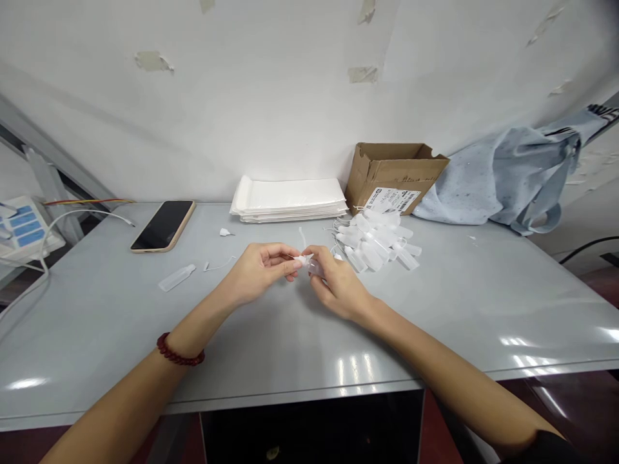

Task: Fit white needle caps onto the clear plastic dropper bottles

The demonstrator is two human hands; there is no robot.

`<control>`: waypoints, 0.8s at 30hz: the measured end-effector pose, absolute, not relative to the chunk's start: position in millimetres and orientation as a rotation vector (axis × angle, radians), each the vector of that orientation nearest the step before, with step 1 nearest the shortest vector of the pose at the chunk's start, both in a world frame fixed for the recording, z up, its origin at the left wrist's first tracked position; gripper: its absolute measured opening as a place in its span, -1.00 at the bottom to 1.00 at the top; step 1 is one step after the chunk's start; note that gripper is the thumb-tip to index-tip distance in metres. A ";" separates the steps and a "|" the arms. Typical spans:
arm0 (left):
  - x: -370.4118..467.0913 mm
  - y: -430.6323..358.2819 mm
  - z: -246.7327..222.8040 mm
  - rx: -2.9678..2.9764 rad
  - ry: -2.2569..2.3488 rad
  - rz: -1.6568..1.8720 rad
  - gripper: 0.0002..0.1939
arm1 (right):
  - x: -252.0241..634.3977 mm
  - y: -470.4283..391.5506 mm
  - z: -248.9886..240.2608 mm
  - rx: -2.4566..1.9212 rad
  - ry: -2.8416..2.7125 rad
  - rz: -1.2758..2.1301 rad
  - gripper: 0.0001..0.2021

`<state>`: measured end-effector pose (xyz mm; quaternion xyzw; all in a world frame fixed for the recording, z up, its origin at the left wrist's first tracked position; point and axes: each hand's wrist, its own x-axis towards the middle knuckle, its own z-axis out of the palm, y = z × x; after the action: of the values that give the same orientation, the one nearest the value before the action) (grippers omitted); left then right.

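Over the middle of the table, my right hand [341, 283] is closed around a small translucent squeeze bottle [316, 268], its neck towards the left. My left hand [261, 270] pinches the white cap [303, 259] at the neck end of that bottle; whether it is fully seated cannot be seen. A thin white strip [302, 237] sticks up behind the fingers. To the left lie a loose squeeze bottle [176, 278], a thin strap with a small plug [218, 265] and a white needle tip [225, 232]. Just right of my right hand is a pile of similar bottles [374, 241].
A stack of white packets [293, 200] and an open cardboard box [396, 171] stand along the wall. On the left are a phone [163, 225], a white cable [87, 212] and a power strip [29, 229]. Light blue cloth [498, 174] sits at the right back.
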<state>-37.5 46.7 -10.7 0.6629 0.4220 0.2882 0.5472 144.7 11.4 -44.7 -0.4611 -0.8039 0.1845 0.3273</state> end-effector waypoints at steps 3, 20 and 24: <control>-37.1 47.1 -10.9 1.551 0.951 0.720 -0.78 | 145.2 12.0 -45.6 -1.220 -2.092 0.463 -0.63; -37.6 46.4 -10.5 1.536 0.987 0.629 -0.72 | 143.0 14.5 -55.1 -1.113 -2.205 0.005 -0.61; -36.8 44.6 -7.5 1.596 0.998 0.606 -0.78 | 144.3 13.9 -52.9 -1.162 -2.197 0.290 -0.62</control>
<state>-36.8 44.6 -7.5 0.6742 0.4215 0.2559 0.5498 144.3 13.9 -52.9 -0.4409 -0.8335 0.1100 0.3144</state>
